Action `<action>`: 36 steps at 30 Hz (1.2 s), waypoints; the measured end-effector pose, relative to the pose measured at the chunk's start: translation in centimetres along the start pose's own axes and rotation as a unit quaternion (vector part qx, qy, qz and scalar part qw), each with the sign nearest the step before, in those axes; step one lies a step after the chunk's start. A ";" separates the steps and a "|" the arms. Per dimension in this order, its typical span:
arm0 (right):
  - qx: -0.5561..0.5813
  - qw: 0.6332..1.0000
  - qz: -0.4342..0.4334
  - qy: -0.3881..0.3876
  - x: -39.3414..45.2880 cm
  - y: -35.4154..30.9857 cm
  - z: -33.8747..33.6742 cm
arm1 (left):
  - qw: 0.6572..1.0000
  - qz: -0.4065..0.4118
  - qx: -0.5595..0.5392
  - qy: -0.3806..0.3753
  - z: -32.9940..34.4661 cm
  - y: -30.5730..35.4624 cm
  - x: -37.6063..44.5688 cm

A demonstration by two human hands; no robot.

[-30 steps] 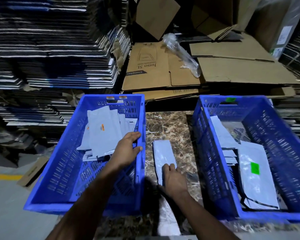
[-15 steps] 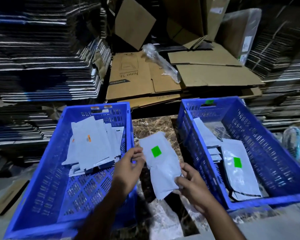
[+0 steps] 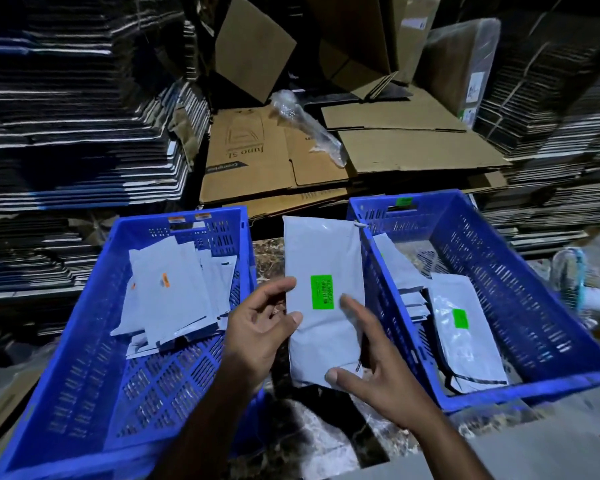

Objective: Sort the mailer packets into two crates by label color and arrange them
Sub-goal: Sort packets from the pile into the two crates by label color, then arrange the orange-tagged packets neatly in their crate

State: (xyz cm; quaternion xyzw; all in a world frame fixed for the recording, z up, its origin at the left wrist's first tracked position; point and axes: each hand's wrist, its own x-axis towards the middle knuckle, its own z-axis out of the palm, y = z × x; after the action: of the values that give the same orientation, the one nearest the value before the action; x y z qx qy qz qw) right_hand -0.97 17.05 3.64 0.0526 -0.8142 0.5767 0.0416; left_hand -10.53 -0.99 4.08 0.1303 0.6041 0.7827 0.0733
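Both hands, left hand (image 3: pixel 260 330) and right hand (image 3: pixel 374 368), pinch flat glossy grey mailer (image 3: pixel 323 327); rectangular green label (image 3: pixel 322 292).

green-label packet (image 3: pixel 323 306): gray, upright, held between crates | left blue crate (image 3: pixel 84 393): orange-label packets (image 3: pixel 170 289) | right blue crate (image 3: pixel 534 306): green-label packets (image 3: pixel 465 334)

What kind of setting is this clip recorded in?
Most likely a packing warehouse or storeroom. Tall stacks of flattened cartons line the walls, loose cardboard boxes are piled behind, and two blue plastic crates hold grey mailer packets.
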 end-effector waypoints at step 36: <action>-0.176 0.973 0.109 0.105 0.3 8.0 -14.1 | 0.967 -0.034 0.251 -0.037 10.8 -8.1 0.6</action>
State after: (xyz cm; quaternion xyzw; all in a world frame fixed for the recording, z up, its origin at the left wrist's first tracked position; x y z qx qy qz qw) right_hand -2.23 32.95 0.83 -0.1051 -0.8947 0.4281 0.0721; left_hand -8.29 11.31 -1.08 0.1533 0.7818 0.5981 0.0871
